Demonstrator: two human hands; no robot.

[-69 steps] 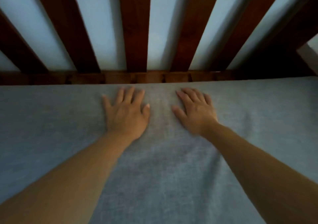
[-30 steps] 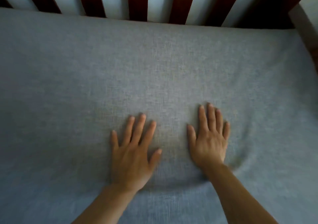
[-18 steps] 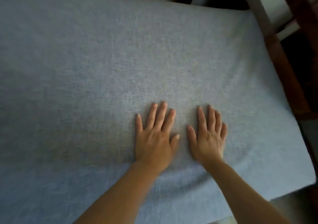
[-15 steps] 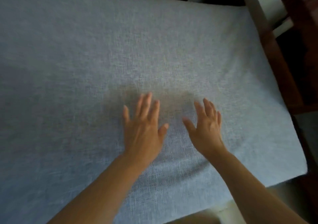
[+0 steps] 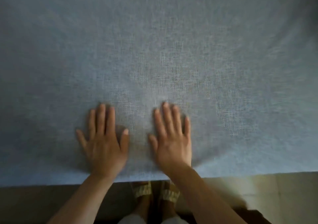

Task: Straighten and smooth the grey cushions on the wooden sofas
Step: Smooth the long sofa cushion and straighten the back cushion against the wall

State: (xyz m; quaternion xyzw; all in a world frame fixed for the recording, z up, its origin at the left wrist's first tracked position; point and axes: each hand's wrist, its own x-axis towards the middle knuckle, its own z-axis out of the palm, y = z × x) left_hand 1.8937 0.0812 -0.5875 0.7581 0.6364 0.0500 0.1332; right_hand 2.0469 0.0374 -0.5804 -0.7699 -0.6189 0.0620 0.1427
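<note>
A grey woven seat cushion point(image 5: 154, 42) fills nearly the whole head view. My left hand point(image 5: 105, 141) lies flat on it near its front edge, fingers straight and pointing away from me. My right hand point(image 5: 173, 137) lies flat beside it, a palm's width to the right, also with straight fingers. Both hands press the fabric, which dents slightly around them. The wooden sofa frame is out of view.
The cushion's front edge point(image 5: 51, 180) runs across the lower part of the view. Below it is the floor point(image 5: 258, 192), lighter on the right. My feet in woven sandals point(image 5: 154, 192) stand just under the edge between my forearms.
Both hands slid from the back of the cushion toward me and lifted briefly; now they are flat again near the front edge. The view tilted down, hiding the backrest slats and showing floor and feet.
</note>
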